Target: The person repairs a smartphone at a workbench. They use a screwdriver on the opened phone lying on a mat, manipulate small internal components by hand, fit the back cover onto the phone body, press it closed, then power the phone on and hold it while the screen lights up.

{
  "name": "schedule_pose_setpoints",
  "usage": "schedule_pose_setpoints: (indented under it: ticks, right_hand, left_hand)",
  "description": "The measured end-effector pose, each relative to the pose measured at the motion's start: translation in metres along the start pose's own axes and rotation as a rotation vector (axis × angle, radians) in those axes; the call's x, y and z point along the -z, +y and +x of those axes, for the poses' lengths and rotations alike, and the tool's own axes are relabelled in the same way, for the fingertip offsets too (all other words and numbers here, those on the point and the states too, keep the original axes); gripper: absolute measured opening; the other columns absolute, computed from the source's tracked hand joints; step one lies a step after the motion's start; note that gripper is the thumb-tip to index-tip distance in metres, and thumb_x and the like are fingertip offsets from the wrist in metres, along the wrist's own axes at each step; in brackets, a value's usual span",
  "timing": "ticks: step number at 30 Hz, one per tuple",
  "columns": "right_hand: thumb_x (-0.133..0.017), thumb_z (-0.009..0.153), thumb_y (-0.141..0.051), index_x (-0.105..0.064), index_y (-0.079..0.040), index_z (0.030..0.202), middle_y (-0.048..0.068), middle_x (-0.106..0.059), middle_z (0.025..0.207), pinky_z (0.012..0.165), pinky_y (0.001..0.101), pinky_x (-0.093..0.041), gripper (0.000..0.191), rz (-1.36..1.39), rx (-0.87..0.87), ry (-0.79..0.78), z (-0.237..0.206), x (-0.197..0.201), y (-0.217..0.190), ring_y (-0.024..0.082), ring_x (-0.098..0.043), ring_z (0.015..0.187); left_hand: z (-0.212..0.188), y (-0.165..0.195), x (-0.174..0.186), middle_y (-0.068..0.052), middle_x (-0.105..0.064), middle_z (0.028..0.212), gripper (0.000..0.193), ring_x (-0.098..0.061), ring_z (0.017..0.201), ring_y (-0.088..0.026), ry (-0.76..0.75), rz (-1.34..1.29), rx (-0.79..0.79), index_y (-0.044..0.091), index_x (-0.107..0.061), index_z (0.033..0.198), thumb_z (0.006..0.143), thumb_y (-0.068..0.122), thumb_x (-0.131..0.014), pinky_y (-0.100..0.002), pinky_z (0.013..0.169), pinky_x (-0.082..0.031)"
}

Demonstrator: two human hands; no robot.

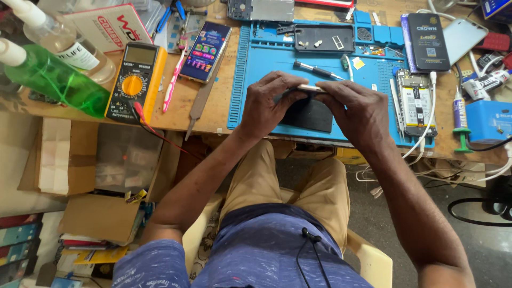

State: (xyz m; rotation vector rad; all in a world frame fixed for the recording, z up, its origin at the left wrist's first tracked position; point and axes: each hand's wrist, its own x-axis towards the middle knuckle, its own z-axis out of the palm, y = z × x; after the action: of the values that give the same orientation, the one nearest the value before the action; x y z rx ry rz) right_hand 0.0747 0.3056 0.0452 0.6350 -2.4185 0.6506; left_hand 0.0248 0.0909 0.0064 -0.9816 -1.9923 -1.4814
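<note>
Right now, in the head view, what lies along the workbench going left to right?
Green spray bottle → yellow multimeter → lit smartphone → left hand → right hand → opened phone → glue tube → blue box.

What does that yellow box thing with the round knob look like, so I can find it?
Start at the blue work mat and look left, past the lit phone. The multimeter lies there beside a green bottle: dark body, yellow edge, orange dial, grey screen, unlike anything nearby.

A yellow multimeter (132, 81) lies on the table (213, 109) beside a lit phone (206, 51). A green spray bottle (50, 79) lies at the left edge; a screwdriver (319, 70) rests on the blue mat (266, 61), near an opened phone (416, 102).
</note>
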Motion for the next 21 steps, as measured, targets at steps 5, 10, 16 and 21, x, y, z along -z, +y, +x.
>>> schedule_pose_setpoints:
  ticks: [5, 10, 16, 21]
  right_hand:
    - [-0.078, 0.101, -0.012, -0.077, -0.007, 0.118, 0.011, -0.077, 0.104, 0.074, 0.0321, -0.059, 0.018, 0.079, -0.032, 0.093, -0.011, -0.012, 0.013, 0.021, -0.075, 0.087]
    - [-0.068, 0.106, -0.01, -0.072, -0.007, 0.114, 0.008, -0.079, 0.097, 0.083, 0.0304, -0.064, 0.01, 0.918, -0.459, 0.312, -0.025, -0.04, 0.027, 0.013, -0.078, 0.09]
    - [-0.078, 0.098, -0.01, -0.07, -0.002, 0.131, 0.013, -0.075, 0.117, 0.093, 0.0362, -0.057, 0.035, 0.295, -0.149, 0.087, -0.03, -0.04, 0.03, 0.024, -0.073, 0.11]
    - [-0.083, 0.095, -0.018, -0.08, -0.009, 0.118, 0.01, -0.075, 0.102, 0.083, 0.0395, -0.052, 0.024, 0.048, -0.055, -0.03, -0.013, -0.043, 0.027, 0.028, -0.069, 0.092]
  left_hand:
    - [0.009, -0.004, -0.002, -0.005, -0.076, 0.109, 0.025, -0.074, 0.101, -0.023, -0.015, -0.011, -0.037, 0.012, -0.074, 0.117, 0.093, 0.013, -0.081, -0.034, 0.087, -0.062]
    - [0.007, -0.016, 0.016, -0.009, -0.076, 0.108, 0.03, -0.074, 0.099, -0.025, -0.027, 0.062, 0.023, 0.006, -0.074, 0.113, 0.086, 0.013, -0.083, -0.037, 0.083, -0.06]
    - [-0.013, -0.026, 0.018, -0.01, -0.077, 0.105, 0.026, -0.075, 0.096, -0.025, -0.123, 0.146, 0.128, 0.004, -0.075, 0.11, 0.086, 0.006, -0.083, -0.035, 0.083, -0.06]
    - [-0.015, -0.032, 0.01, -0.009, -0.077, 0.105, 0.026, -0.075, 0.093, -0.023, -0.159, 0.121, 0.111, 0.005, -0.075, 0.113, 0.088, 0.006, -0.081, -0.034, 0.082, -0.061]
